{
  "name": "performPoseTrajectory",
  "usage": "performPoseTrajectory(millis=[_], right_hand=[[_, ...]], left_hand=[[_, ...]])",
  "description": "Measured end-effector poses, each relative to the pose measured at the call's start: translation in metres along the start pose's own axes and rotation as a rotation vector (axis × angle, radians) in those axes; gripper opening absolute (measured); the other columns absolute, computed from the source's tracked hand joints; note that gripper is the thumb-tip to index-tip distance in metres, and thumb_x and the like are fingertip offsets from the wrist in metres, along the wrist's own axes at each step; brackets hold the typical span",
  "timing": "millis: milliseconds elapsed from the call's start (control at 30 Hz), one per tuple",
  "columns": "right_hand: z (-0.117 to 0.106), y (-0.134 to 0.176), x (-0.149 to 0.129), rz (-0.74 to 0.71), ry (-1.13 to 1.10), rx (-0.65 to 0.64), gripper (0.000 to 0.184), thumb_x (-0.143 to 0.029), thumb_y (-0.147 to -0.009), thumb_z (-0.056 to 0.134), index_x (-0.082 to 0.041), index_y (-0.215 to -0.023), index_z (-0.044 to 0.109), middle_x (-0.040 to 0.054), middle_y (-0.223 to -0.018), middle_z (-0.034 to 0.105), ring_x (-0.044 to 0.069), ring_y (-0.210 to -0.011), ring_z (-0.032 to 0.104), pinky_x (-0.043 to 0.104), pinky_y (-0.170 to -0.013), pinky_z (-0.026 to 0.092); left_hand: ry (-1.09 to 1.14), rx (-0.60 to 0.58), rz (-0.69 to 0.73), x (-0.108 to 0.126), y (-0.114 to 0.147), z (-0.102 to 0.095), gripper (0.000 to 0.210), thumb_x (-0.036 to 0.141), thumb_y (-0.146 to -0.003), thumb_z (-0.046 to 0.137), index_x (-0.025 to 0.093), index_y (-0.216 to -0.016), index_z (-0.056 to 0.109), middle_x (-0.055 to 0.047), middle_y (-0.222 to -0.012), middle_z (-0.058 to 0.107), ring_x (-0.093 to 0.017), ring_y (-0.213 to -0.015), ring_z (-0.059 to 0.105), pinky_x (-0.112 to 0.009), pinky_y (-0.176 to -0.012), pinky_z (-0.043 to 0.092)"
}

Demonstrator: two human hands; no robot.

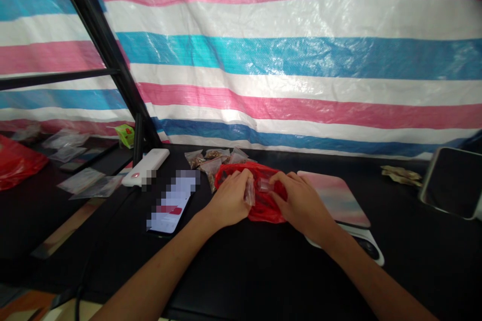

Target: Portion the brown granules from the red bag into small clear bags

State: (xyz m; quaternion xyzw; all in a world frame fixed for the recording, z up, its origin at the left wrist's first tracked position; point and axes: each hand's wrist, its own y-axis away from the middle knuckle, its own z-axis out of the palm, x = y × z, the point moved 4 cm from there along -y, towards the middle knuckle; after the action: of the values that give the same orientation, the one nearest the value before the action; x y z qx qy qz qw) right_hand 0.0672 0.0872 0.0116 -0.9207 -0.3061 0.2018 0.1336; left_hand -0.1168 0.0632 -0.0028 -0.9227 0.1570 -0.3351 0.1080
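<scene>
The work at the red bag [265, 215] is looking partway along, as far as one can judge: several small filled bags [211, 166] are lying in a loose cluster on the black table [241, 271], just behind and to the left of the red bag, and they are seeming dealt with, though whether they are sealed is not showing. What is apparently left is the handling between the two hands: a clear plastic bag [250, 192] is not yet lying with that cluster, and how much the red bag is holding is staying hidden by its folds. The red bag itself is lying open and crumpled on the table, between and beneath the hands. Both forearms are reaching in from the lower corners and converging over it, the left one slanting up to the right, the right one slanting up to the left and crossing in front of part of a white device [363, 233]. The left hand [230, 198] is showing its back and bending its fingers inward, pinching the clear plastic bag between thumb and fingers. The right hand [301, 203] is facing it, thumb and forefinger curving towards each other at a small clear piece [265, 184], apparently pinching it; whether that piece is a bag or something stiffer, one cannot tell
</scene>
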Motion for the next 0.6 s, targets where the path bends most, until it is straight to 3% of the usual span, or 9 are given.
performPoseTrajectory(millis=[200, 367, 600], right_hand=[[-0.0048, 0.0005, 0.0001, 0.062, -0.11, 0.079, 0.012, -0.021, -0.093, 0.063, -0.026, -0.103, 0.063, 0.0028, -0.092, 0.073, 0.025, -0.087, 0.065, 0.037, -0.077, 0.043], [-0.0039, 0.0013, 0.0012, 0.059, 0.001, 0.061, 0.014, -0.015, -0.09, 0.062, -0.025, -0.1, 0.062, 0.0037, -0.088, 0.07, 0.025, -0.085, 0.063, 0.037, -0.079, 0.042], [-0.0039, 0.0006, 0.0036, 0.006, 0.091, 0.032, 0.015, -0.011, -0.09, 0.058, -0.024, -0.098, 0.062, 0.0048, -0.093, 0.073, 0.027, -0.09, 0.061, 0.039, -0.082, 0.04]], left_hand=[[0.061, 0.131, -0.039, -0.0018, -0.0028, -0.0084, 0.014, 0.015, -0.087, 0.058, 0.023, -0.097, 0.054, -0.004, -0.097, 0.065, -0.022, -0.092, 0.061, -0.037, -0.081, 0.048], [0.073, 0.085, -0.06, -0.0061, -0.0038, -0.0053, 0.014, 0.013, -0.085, 0.059, 0.023, -0.093, 0.055, -0.005, -0.095, 0.066, -0.023, -0.094, 0.061, -0.038, -0.083, 0.049], [0.07, 0.02, 0.007, -0.0007, -0.0011, 0.0002, 0.027, 0.009, -0.082, 0.061, 0.024, -0.103, 0.06, -0.007, -0.108, 0.069, -0.026, -0.105, 0.061, -0.04, -0.089, 0.051]])
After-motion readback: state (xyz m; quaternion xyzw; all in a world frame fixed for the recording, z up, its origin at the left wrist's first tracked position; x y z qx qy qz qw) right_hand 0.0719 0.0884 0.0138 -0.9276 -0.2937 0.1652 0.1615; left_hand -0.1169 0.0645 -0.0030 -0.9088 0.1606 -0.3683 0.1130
